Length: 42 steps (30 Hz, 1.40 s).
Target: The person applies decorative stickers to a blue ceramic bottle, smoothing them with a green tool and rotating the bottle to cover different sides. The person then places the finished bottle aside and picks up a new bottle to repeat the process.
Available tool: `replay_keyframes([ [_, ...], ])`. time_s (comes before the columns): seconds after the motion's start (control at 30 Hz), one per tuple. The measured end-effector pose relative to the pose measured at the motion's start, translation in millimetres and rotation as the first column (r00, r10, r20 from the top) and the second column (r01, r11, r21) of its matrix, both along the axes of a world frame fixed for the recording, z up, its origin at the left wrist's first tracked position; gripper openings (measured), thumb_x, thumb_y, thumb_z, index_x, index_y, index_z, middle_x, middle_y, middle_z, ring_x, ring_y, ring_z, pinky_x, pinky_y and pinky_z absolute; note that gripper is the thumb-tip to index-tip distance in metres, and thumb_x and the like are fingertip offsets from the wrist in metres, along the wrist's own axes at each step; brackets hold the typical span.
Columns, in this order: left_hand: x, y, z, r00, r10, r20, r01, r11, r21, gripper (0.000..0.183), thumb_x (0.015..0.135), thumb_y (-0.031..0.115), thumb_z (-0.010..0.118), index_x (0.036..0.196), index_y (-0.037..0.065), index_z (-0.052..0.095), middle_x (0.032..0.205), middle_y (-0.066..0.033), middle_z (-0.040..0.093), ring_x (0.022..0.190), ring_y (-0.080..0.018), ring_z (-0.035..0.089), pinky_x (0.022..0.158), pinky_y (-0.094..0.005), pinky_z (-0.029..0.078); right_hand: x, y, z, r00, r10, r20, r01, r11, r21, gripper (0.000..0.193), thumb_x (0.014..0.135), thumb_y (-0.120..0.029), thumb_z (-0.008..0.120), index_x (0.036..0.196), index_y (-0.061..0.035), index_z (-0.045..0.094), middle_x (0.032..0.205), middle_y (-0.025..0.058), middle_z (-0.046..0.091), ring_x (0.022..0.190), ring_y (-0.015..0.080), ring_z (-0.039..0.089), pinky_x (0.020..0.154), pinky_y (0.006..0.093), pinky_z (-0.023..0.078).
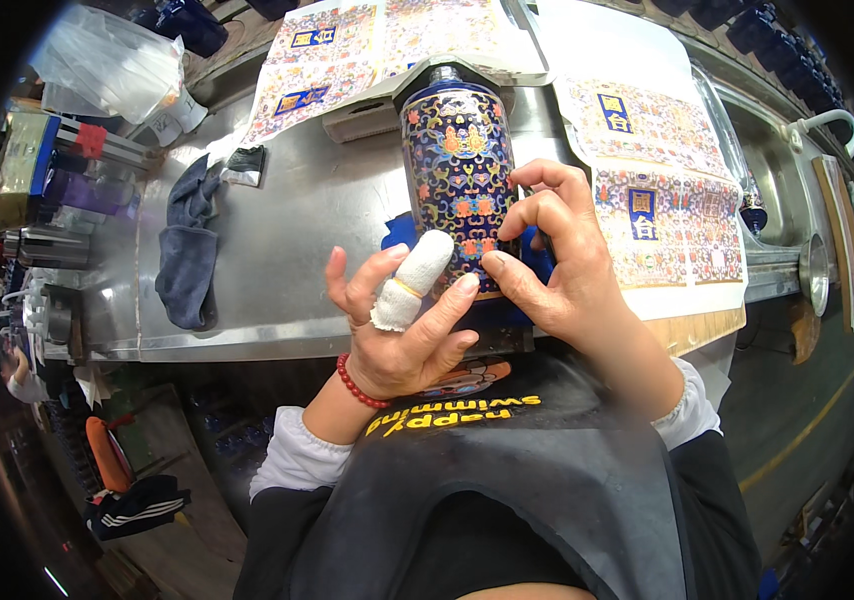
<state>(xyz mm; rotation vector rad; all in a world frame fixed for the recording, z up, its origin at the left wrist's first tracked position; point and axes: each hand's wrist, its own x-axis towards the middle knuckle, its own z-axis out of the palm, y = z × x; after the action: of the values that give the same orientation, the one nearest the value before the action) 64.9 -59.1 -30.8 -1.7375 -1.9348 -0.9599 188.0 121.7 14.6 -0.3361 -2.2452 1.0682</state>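
A dark blue bottle (458, 180) with a dense multicoloured floral pattern is in front of me, its neck pointing away. My left hand (397, 320) has its fingers spread beside the bottle's lower left; one finger wears a white cloth wrap (413, 280) with a yellowish band, and its tip overlaps the bottle's edge. On the other side, my right hand (562, 255) is curled against the bottle, thumb near the lower front and fingertips along its right edge. Blue material (537, 258) shows partly behind the bottle; its kind is hidden.
Printed pattern sheets (662, 170) lie to the right, and more sheets (337, 60) at the back. A dark grey cloth (190, 245) rests on the metal bench (287, 250). A sink (767, 150) with a white tap (832, 125) is at far right; a plastic bag (107, 60) is at back left.
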Motion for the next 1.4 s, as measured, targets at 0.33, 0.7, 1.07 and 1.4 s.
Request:
replay_keyframes([
  [0.33, -1.0, 0.2, -4.4, 0.999, -0.017, 0.032, 0.017, 1.000, 0.005, 0.035, 0.093, 0.045, 0.065, 0.118, 0.021, 0.074, 0.124, -0.0089, 0.063, 0.124, -0.0290, 0.048, 0.119, -0.0609, 0.010, -2.8, -1.2, -2.5, 1.000, -0.010, -0.010, 0.010, 1.000, -0.023, 0.023, 0.076, -0.013, 0.077, 0.091, -0.0040, 0.062, 0.118, 0.0209, 0.053, 0.116, 0.0364, 0.051, 0.101, 0.0440, 0.039],
  [0.7, -0.7, 2.3, -3.8, 0.998, -0.036, 0.050, 0.035, 0.999, 0.030, 0.035, 0.092, 0.043, 0.066, 0.117, 0.019, 0.074, 0.122, -0.0108, 0.066, 0.124, -0.0293, 0.048, 0.119, -0.0601, 0.011, -3.3, 1.2, -4.4, 1.000, 0.002, -0.024, -0.003, 0.998, -0.056, 0.023, 0.077, -0.013, 0.078, 0.092, -0.0049, 0.062, 0.119, 0.0199, 0.052, 0.116, 0.0353, 0.050, 0.101, 0.0438, 0.038],
  [1.07, -16.1, 25.4, 16.2, 0.948, -0.031, 0.316, 0.011, 0.998, 0.064, 0.051, 0.100, 0.048, 0.055, 0.127, 0.005, 0.066, 0.125, -0.0196, 0.066, 0.128, -0.0370, 0.047, 0.118, -0.0527, 0.016, -5.1, 3.7, -6.1, 0.999, -0.006, -0.050, 0.004, 0.999, -0.042, 0.022, 0.080, -0.014, 0.077, 0.093, -0.0037, 0.061, 0.116, 0.0203, 0.052, 0.114, 0.0352, 0.051, 0.099, 0.0424, 0.040],
  [1.4, -11.6, 46.9, 7.9, 0.619, -0.106, 0.778, 0.049, 0.994, 0.096, 0.077, 0.088, 0.030, 0.074, 0.146, -0.003, 0.034, 0.140, -0.0190, 0.041, 0.127, -0.0295, 0.040, 0.111, -0.0433, 0.031, -5.7, 5.5, -6.9, 0.999, -0.002, -0.037, 0.000, 0.999, -0.054, 0.022, 0.081, -0.014, 0.077, 0.092, -0.0038, 0.061, 0.116, 0.0198, 0.052, 0.114, 0.0353, 0.051, 0.100, 0.0427, 0.040],
])
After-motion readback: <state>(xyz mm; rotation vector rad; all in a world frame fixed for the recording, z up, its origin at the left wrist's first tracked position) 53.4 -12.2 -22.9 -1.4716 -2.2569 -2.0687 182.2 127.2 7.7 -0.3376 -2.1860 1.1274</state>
